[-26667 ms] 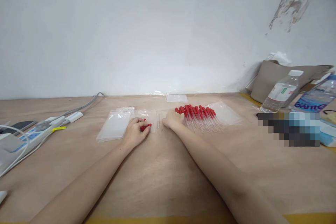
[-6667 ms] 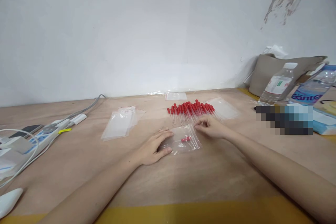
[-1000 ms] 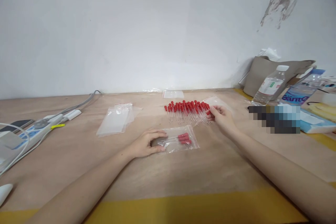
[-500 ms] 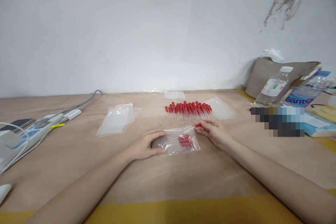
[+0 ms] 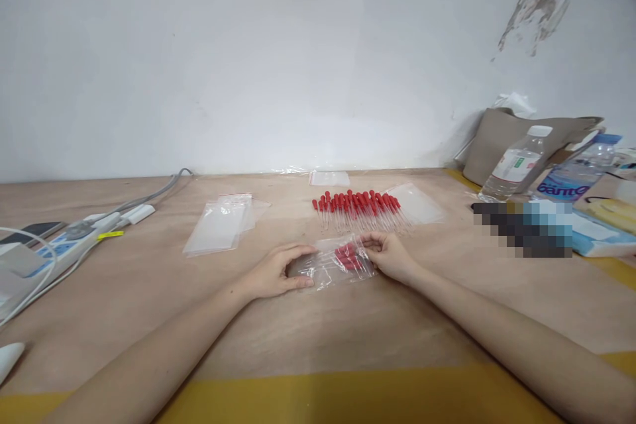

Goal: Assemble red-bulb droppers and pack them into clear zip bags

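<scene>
A clear zip-lock bag [image 5: 325,271] lies on the table in front of me with several red-bulbed droppers [image 5: 349,256] in it, bulbs toward the right end. My left hand [image 5: 285,271] grips the bag's left end, thumb and fingers curved around its two edges. At the bag's right end, my right hand [image 5: 385,253] has its fingers closed on the mouth edge; the fingertips partly hide what they pinch. Just beyond the bag lies a row of loose droppers [image 5: 355,202] with red bulbs and thin clear stems.
Flat clear bags [image 5: 216,228] are stacked at the left, with other bags [image 5: 420,204] behind the droppers and a bag [image 5: 329,178] by the wall. A power strip [image 5: 64,245] with cables is far left. Bottles [image 5: 514,165] and a grey-brown bag [image 5: 484,146] stand right.
My right hand has moved left to the bag's mouth. The dropper it held outside is now in the bag among the others. My left hand has stayed in place.
</scene>
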Tool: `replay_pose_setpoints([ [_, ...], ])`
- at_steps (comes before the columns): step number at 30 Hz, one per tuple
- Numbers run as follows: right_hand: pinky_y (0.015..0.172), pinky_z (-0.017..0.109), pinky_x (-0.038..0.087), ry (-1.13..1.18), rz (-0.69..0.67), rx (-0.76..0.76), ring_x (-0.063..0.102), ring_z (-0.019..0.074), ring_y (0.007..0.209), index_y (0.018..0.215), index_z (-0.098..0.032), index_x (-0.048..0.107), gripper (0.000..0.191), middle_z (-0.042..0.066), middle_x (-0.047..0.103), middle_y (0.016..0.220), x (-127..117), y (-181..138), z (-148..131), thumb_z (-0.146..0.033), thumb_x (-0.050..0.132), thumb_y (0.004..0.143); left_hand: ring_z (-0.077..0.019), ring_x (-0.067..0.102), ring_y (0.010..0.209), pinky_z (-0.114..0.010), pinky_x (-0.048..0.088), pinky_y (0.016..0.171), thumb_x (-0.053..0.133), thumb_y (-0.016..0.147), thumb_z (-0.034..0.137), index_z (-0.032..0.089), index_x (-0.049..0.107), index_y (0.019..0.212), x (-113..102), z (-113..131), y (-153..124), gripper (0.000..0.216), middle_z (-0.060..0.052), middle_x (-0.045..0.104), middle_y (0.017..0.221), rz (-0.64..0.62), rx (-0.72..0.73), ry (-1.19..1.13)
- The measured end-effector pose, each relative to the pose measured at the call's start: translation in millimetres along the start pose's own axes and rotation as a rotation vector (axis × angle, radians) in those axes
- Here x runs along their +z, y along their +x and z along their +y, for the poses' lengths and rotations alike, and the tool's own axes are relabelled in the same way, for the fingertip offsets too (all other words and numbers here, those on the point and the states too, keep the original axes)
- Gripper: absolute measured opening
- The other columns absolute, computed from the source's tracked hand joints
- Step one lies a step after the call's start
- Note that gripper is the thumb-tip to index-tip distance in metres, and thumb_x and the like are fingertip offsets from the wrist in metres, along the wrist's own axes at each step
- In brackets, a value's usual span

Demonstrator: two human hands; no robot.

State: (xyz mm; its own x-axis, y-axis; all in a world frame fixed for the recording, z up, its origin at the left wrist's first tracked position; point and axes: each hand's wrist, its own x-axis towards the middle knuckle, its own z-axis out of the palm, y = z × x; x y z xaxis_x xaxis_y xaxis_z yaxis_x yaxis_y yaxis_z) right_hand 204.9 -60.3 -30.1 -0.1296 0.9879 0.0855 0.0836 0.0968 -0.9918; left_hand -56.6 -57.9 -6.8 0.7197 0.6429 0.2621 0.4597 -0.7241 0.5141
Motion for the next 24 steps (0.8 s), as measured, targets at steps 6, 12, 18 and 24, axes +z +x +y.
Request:
replay_pose_setpoints([
  [6, 0.045, 0.022, 0.042, -0.178, -0.062, 0.065, 0.053, 0.0097, 0.045, 0.074, -0.015, 0.061, 0.024, 0.002, 0.064, 0.062, -8.3, -1.2, -3.5, -0.037, 0.06, 0.067, -0.0214, 0.048, 0.11, -0.037, 0.038, 0.095, 0.06, 0.073, 0.044, 0.023, 0.049, 0.12, -0.2, 0.9, -0.4, 0.052, -0.006, 0.053, 0.12, -0.011, -0.015, 0.005],
  [12, 0.058, 0.023, 0.043, -0.647, 0.224, -0.174, 0.057, 0.0122, 0.061, 0.073, -0.016, 0.062, 0.013, 0.002, 0.065, 0.07, -28.1, 34.4, -17.4, -0.027, 0.056, 0.069, -0.0214, 0.045, 0.114, -0.037, 0.036, 0.097, 0.06, 0.074, 0.043, 0.025, 0.052, 0.118, -0.3, -2.0, -0.6, 0.049, -0.006, 0.049, 0.124, -0.042, 0.0, 0.02],
  [18, 0.072, 0.032, 0.042, -1.112, 0.372, -0.178, 0.057, 0.0214, 0.085, 0.093, -0.02, 0.064, 0.028, 0.009, 0.06, 0.095, -15.0, 96.5, -36.8, -0.036, 0.048, 0.078, -0.0213, 0.044, 0.115, -0.037, 0.035, 0.098, 0.056, 0.077, 0.042, 0.025, 0.051, 0.12, -2.1, -2.0, -1.7, 0.046, -0.007, 0.047, 0.127, -0.085, 0.014, 0.034],
  [24, 0.078, 0.037, 0.041, -1.067, 0.407, -0.001, 0.055, 0.0271, 0.094, 0.081, -0.017, 0.068, 0.029, 0.015, 0.054, 0.109, -7.4, 131.2, -36.2, -0.04, 0.053, 0.075, -0.0202, 0.044, 0.115, -0.038, 0.035, 0.098, 0.047, 0.084, 0.037, 0.025, 0.051, 0.12, -2.6, 1.9, -2.7, 0.038, -0.006, 0.048, 0.126, -0.079, 0.029, 0.056],
])
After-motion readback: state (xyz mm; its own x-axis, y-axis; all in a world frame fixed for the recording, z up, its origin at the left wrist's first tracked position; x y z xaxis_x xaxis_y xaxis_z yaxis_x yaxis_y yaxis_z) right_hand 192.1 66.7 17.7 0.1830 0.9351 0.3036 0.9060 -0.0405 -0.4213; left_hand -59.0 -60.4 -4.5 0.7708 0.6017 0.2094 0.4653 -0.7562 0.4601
